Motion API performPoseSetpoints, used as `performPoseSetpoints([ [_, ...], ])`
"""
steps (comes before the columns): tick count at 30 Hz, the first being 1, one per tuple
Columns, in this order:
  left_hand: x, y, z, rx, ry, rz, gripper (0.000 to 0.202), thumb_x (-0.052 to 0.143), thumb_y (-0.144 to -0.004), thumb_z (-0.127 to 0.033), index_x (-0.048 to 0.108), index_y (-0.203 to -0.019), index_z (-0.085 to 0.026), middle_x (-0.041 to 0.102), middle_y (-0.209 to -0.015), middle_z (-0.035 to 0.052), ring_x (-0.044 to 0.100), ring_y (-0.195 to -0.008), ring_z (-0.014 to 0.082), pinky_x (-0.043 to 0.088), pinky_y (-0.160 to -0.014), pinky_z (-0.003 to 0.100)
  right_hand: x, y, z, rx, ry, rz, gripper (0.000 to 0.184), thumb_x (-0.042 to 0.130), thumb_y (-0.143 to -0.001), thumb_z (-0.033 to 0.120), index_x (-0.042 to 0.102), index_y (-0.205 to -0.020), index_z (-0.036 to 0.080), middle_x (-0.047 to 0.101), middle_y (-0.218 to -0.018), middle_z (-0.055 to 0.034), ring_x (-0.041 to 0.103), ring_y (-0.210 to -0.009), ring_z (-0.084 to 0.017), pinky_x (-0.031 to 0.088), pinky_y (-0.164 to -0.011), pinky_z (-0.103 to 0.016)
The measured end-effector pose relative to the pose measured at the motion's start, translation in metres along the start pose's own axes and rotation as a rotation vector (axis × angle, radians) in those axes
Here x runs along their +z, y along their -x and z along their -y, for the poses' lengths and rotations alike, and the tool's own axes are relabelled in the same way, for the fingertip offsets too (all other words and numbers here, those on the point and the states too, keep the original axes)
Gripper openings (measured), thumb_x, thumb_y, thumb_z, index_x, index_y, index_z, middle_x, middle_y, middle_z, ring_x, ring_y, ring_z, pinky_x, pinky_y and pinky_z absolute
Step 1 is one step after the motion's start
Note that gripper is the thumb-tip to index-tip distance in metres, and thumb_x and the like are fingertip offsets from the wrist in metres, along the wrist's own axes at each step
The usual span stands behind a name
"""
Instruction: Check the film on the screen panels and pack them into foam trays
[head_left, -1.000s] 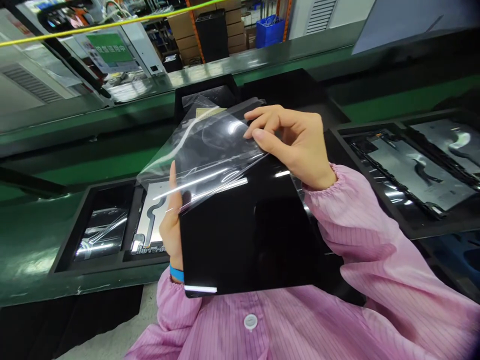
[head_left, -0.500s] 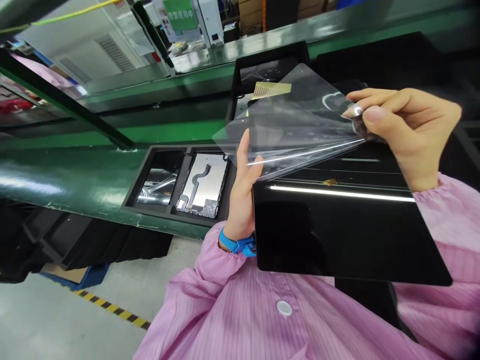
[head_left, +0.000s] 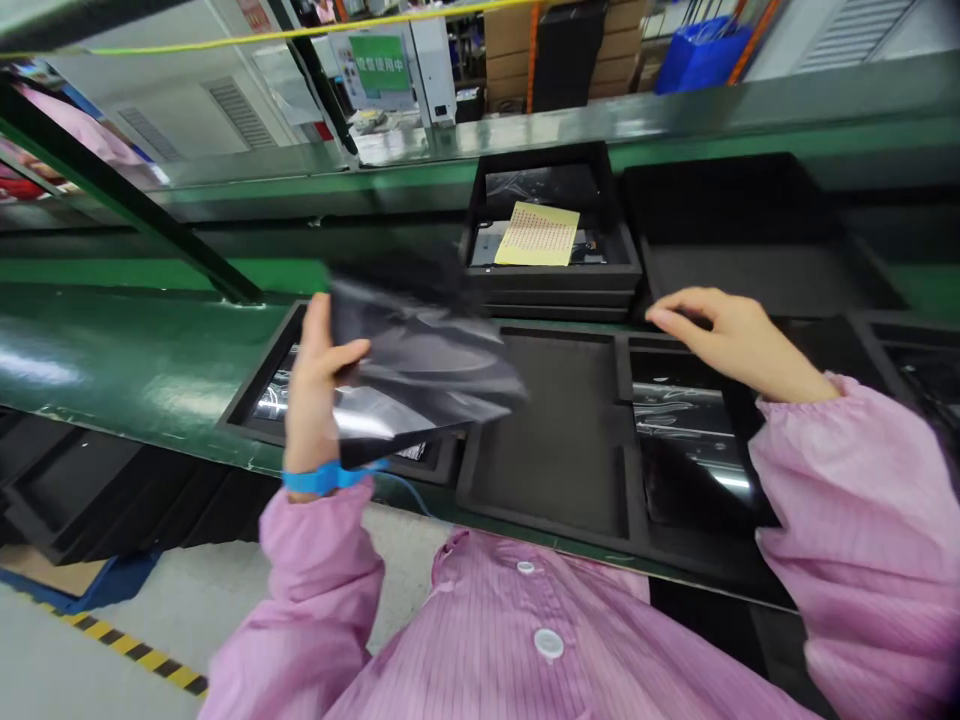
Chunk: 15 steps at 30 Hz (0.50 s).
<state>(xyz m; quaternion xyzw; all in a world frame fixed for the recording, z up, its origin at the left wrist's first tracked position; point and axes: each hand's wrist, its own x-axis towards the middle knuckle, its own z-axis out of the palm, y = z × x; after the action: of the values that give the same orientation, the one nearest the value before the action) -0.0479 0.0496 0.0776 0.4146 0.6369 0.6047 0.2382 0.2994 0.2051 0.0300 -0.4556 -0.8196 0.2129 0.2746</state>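
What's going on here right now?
A person in a pink striped smock holds a thin dark panel in the left hand, with shiny, creased film across it; motion blur hides the detail. The right hand hovers near the trays, fingers loosely curled, with nothing visible in its grip. In front, a black tray has a glossy dark piece in its right compartment. Behind, a yellow sheet lies on a tray stack.

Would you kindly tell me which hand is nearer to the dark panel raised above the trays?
Left. The left hand grips the dark panel by its left side; the right hand is apart from it, off to the right.
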Motion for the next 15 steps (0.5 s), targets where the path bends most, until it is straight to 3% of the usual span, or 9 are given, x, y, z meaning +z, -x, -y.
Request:
performPoseSetpoints([
  [3,-0.038,-0.007,-0.016,0.356,-0.258,-0.175,0.089,0.054,-0.074,-0.001,0.008,-0.15,-0.008,0.009,-0.162,-0.003,0.004,-0.148,0.0132,0.003,-0.12,0.026,0.019,0.008,-0.044,-0.001,0.116,0.103,0.014,0.057,-0.082,0.033,0.063,-0.08,0.021,0.067,-0.091,-0.0125,0.06,-0.084,-0.027,0.045,-0.08,-0.041],
  [5,-0.054,-0.012,-0.013,0.495,-0.597,-0.121,0.082,0.046,-0.08,0.0,0.008,-0.151,-0.015,0.009,-0.161,-0.0079,0.005,-0.147,0.0107,0.002,-0.12,0.027,0.035,0.013,-0.064,-0.01,0.161,0.111,0.018,0.055,-0.082,0.036,0.063,-0.086,0.021,0.065,-0.098,-0.0167,0.058,-0.087,-0.032,0.044,-0.076,-0.046],
  [7,-0.066,-0.023,0.005,0.429,-0.89,0.023,0.078,0.037,-0.082,0.003,0.012,-0.151,-0.023,0.015,-0.16,-0.0081,0.015,-0.147,0.0133,0.012,-0.121,0.034,0.044,0.016,-0.077,-0.029,0.184,0.125,0.019,0.053,-0.083,0.04,0.062,-0.09,0.025,0.065,-0.097,-0.0154,0.056,-0.089,-0.035,0.042,-0.072,-0.048],
  [8,-0.071,-0.03,0.019,0.358,-0.979,0.089,0.079,0.034,-0.078,0.007,0.021,-0.15,-0.025,0.025,-0.158,-0.005,0.025,-0.144,0.0164,0.02,-0.119,0.037,0.046,0.015,-0.081,-0.045,0.183,0.143,0.017,0.052,-0.084,0.041,0.062,-0.09,0.028,0.066,-0.093,-0.0132,0.057,-0.088,-0.035,0.041,-0.071,-0.047],
  [11,-0.086,-0.049,0.07,0.198,-1.127,0.116,0.083,0.03,-0.071,0.013,0.029,-0.148,-0.019,0.037,-0.151,0.0125,0.033,-0.14,0.0312,0.024,-0.114,0.057,0.04,0.009,-0.09,-0.117,0.148,0.226,0.011,0.055,-0.083,0.041,0.062,-0.079,0.033,0.067,-0.084,-0.0088,0.059,-0.084,-0.033,0.041,-0.069,-0.046],
  [13,-0.092,-0.054,0.099,0.123,-1.184,0.116,0.08,0.027,-0.074,0.013,0.029,-0.148,-0.015,0.038,-0.148,0.0186,0.032,-0.14,0.0338,0.023,-0.111,0.062,0.032,0.003,-0.092,-0.16,0.108,0.289,0.012,0.059,-0.081,0.042,0.061,-0.074,0.032,0.067,-0.08,-0.0087,0.06,-0.075,-0.03,0.044,-0.066,-0.044],
  [15,-0.093,-0.054,0.12,0.073,-1.21,0.116,0.071,0.03,-0.08,0.01,0.031,-0.147,-0.015,0.038,-0.148,0.0196,0.031,-0.14,0.0339,0.023,-0.111,0.063,0.02,-0.003,-0.092,-0.194,0.054,0.372,0.016,0.056,-0.083,0.044,0.06,-0.072,0.033,0.065,-0.072,-0.0073,0.061,-0.067,-0.024,0.047,-0.062,-0.036],
])
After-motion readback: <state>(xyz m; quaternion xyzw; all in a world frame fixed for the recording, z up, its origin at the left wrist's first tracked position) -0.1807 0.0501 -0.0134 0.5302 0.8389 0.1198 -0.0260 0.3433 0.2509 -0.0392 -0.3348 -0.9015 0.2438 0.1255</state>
